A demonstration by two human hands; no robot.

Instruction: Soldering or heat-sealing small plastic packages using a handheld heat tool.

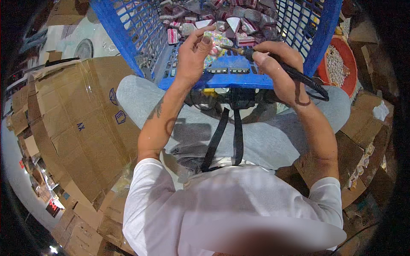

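Observation:
My left hand (194, 55) pinches a small pastel, multicoloured piece (220, 38) between thumb and fingers, over the near end of a blue plastic crate (205, 80). What kind of piece it is, I cannot make out. In my right hand (279, 64) is a soldering iron (245, 52), a slim tool with a metal tip and a thick black cord that runs back past my wrist. Its tip points left and reaches the piece's edge. Beyond both hands, many cake-slice-shaped pieces (244, 40) in dark red, pink and white fill the crate's far part.
A red basin (352, 70) of small pale bits stands right of the crate. Flattened cardboard (77, 123) covers the left side, with more cardboard (363, 123) at right. My grey-trousered legs (256, 136) are folded before the crate, and two black straps (238, 141) hang between them.

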